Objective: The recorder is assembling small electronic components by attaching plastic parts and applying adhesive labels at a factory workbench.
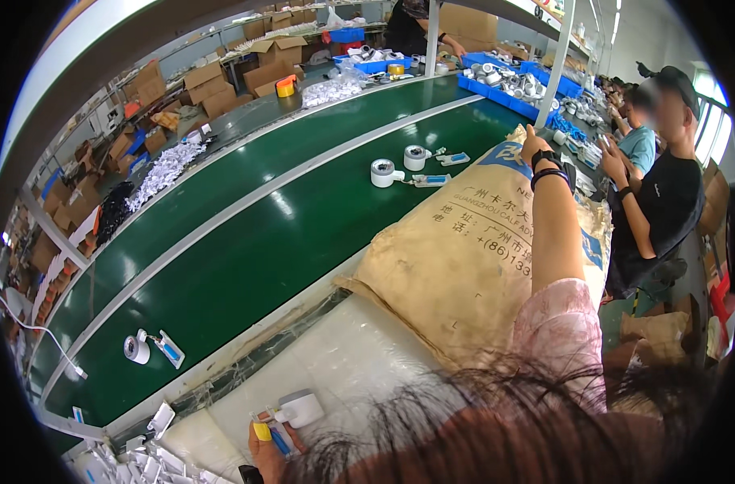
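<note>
Near edge, low in view: the left hand (pixel 268 453) grips a small white device (pixel 300 407) with a blue-and-yellow tag, fingers closed around it. The right hand (pixel 535 147) stretches far over the tan sack (pixel 456 258); its fingers' state I cannot tell.

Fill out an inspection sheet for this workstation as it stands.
Surface: white padded bench beside a green conveyor belt.
Job's things: white reel device with blue tag in the left hand.
Clutter: tan printed sack on the bench; white parts pile at lower left.
Hands: left grips the device; right hand is stretched out over the sack's far end, with nothing visibly held.
Cables: white cable left of the belt.
Surroundings: three more reel devices on the belt, blue bins, cardboard boxes, seated co-workers.
</note>
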A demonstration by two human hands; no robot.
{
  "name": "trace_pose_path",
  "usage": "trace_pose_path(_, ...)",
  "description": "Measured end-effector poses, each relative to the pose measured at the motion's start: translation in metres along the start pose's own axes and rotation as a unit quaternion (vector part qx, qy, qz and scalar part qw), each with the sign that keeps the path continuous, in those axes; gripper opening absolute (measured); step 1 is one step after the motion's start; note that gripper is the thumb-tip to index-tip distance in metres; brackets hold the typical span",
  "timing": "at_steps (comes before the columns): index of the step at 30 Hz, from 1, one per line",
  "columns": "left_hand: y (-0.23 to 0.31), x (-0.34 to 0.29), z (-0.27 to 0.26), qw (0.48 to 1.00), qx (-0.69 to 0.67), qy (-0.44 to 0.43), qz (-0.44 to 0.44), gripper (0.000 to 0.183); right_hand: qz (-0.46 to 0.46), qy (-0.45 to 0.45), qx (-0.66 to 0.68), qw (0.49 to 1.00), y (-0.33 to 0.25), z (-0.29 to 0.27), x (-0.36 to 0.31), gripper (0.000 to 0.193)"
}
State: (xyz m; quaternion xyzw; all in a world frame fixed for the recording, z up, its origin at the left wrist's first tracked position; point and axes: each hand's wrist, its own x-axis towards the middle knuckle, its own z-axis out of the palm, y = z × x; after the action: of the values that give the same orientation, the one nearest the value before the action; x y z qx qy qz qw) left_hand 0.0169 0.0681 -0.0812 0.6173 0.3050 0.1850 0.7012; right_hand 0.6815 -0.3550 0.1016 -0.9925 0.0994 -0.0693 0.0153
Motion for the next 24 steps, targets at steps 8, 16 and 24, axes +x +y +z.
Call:
trace_pose_path(8, 0.005, -0.009, -0.006, 0.997, 0.068, -0.021, 0.036, 0.043, 0.014, -0.018, 0.02, 1.0, -0.009, -0.002, -0.014, 0.085)
trace_pose_path(16, 0.024, -0.011, 0.002, 0.992, 0.092, -0.044, 0.07, 0.042, 0.0, -0.022, -0.014, 1.0, -0.011, -0.003, -0.016, 0.089)
trace_pose_path(24, 0.01, -0.009, 0.003, 0.996, 0.065, -0.004, 0.057, 0.041, -0.016, -0.009, -0.021, 1.0, -0.014, -0.001, -0.013, 0.087)
